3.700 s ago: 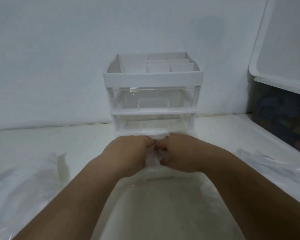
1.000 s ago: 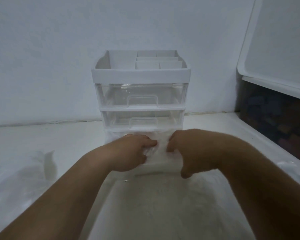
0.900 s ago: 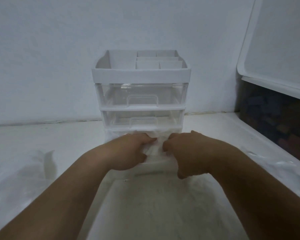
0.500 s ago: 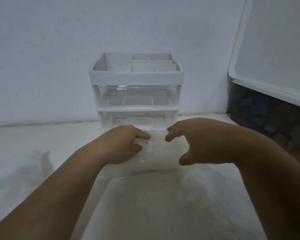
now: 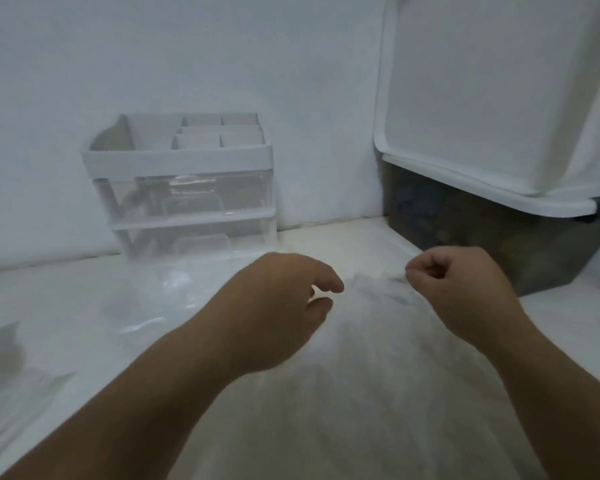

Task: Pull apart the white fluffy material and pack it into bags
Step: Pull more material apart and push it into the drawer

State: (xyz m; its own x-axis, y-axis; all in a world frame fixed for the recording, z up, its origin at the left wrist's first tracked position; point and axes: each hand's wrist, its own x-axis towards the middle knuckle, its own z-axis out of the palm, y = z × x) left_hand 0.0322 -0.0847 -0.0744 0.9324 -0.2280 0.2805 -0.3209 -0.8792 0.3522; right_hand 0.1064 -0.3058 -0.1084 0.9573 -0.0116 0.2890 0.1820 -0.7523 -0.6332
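The bag point(image 5: 343, 393) lies in front of the drawer unit point(image 5: 184, 188), on the person's side, bulging with white fluff point(image 5: 368, 327). It looks packed, and probably only its mouth is left to close. The right hand point(image 5: 458, 289) seems to pinch the bag's top edge. The left hand point(image 5: 284, 306) hovers loosely curled, holding nothing. Clear plastic point(image 5: 11, 393) left of the drawers is too blurred to tell if it is filled. The bag's near end is cut off.

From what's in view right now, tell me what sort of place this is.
Probably a home packing corner: a small drawer organiser against a bare wall, a lidded storage bin beside it, and a clear bag of white fluff in front.
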